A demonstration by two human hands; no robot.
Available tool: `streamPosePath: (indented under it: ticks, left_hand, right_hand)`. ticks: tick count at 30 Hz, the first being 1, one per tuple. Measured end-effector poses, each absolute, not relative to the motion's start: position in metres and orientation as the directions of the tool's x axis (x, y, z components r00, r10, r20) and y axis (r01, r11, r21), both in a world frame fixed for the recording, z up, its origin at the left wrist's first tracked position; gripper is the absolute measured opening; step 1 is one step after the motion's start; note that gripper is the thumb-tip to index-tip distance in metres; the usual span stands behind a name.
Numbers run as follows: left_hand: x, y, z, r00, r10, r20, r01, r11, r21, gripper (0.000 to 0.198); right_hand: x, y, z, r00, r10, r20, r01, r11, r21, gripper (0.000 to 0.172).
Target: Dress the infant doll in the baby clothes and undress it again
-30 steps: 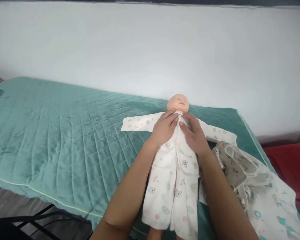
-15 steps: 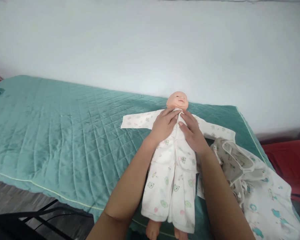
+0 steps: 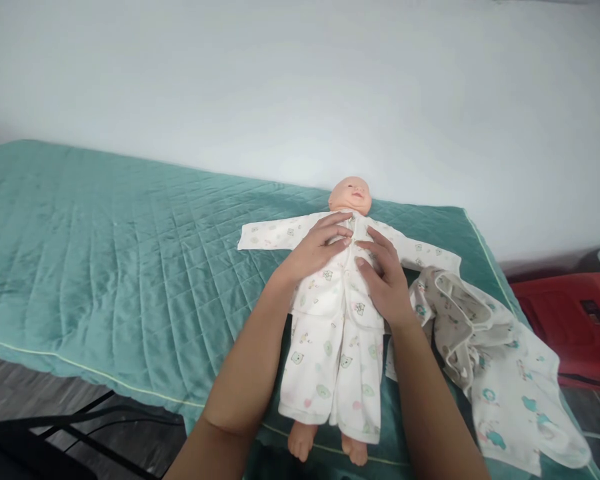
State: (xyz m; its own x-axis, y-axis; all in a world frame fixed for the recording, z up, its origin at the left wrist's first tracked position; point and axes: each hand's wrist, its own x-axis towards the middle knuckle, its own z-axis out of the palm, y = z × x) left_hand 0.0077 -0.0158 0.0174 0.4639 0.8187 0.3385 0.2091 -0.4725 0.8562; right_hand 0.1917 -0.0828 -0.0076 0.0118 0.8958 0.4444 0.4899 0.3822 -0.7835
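A baby doll [image 3: 350,195] lies on its back on a teal quilted bed [image 3: 130,253], dressed in a white printed shirt and trousers [image 3: 337,347], its arms spread and bare feet over the near edge. My left hand [image 3: 317,243] lies flat on the doll's chest, fingers stretched toward the collar. My right hand [image 3: 383,277] rests flat on the other side of the shirt front, fingers apart. Neither hand holds anything.
A loose pile of printed baby clothes [image 3: 490,360] lies on the bed to the right of the doll. A red object [image 3: 570,320] stands on the floor beyond the bed's right edge. A white wall runs behind the bed. Dark cables lie on the floor at lower left.
Both hands have slid a little down from the doll's collar onto its chest. The view has shifted so the doll's feet now show.
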Motion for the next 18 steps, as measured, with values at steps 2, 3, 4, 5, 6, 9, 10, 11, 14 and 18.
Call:
streamPosePath:
  ticks: [2, 3, 4, 5, 6, 9, 10, 11, 14, 18]
  left_hand:
    - [0.006, -0.015, 0.017, 0.471, 0.814, 0.340, 0.192, -0.471, 0.861, 0.015]
    - [0.006, -0.015, 0.017, 0.469, 0.813, 0.344, 0.187, -0.472, 0.861, 0.014]
    - [0.006, -0.015, 0.017, 0.465, 0.814, 0.349, 0.184, -0.474, 0.861, 0.013]
    - [0.007, -0.016, 0.017, 0.459, 0.815, 0.353, 0.185, -0.476, 0.860, 0.012]
    - [0.007, -0.016, 0.017, 0.453, 0.818, 0.356, 0.189, -0.478, 0.858, 0.012]
    - [0.010, -0.017, 0.017, 0.427, 0.827, 0.365, 0.216, -0.485, 0.847, 0.010]
    - [0.012, -0.018, 0.017, 0.416, 0.829, 0.374, 0.229, -0.494, 0.839, 0.009]
    - [0.013, -0.018, 0.017, 0.404, 0.829, 0.386, 0.246, -0.505, 0.827, 0.008]
    - [0.017, -0.020, 0.016, 0.370, 0.827, 0.424, 0.310, -0.540, 0.782, 0.005]
    - [0.022, -0.022, 0.016, 0.360, 0.804, 0.474, 0.392, -0.591, 0.705, 0.006]
  right_hand:
    - [0.192, -0.083, -0.008, 0.010, 0.895, 0.445, 0.498, 0.382, -0.778, 0.028]
    - [0.192, -0.083, -0.008, 0.006, 0.895, 0.446, 0.502, 0.383, -0.776, 0.028]
    - [0.192, -0.083, -0.008, 0.001, 0.896, 0.444, 0.505, 0.383, -0.774, 0.028]
    - [0.192, -0.083, -0.008, -0.003, 0.896, 0.444, 0.507, 0.384, -0.772, 0.028]
    - [0.192, -0.083, -0.007, -0.008, 0.897, 0.443, 0.507, 0.385, -0.771, 0.028]
    - [0.192, -0.083, -0.007, -0.032, 0.893, 0.449, 0.513, 0.400, -0.759, 0.029]
    - [0.192, -0.083, -0.007, -0.042, 0.891, 0.453, 0.515, 0.407, -0.754, 0.029]
    - [0.192, -0.083, -0.007, -0.051, 0.889, 0.455, 0.516, 0.414, -0.750, 0.029]
    - [0.191, -0.083, -0.006, -0.057, 0.885, 0.462, 0.503, 0.425, -0.752, 0.030]
    - [0.190, -0.083, -0.006, -0.048, 0.881, 0.470, 0.477, 0.434, -0.764, 0.030]
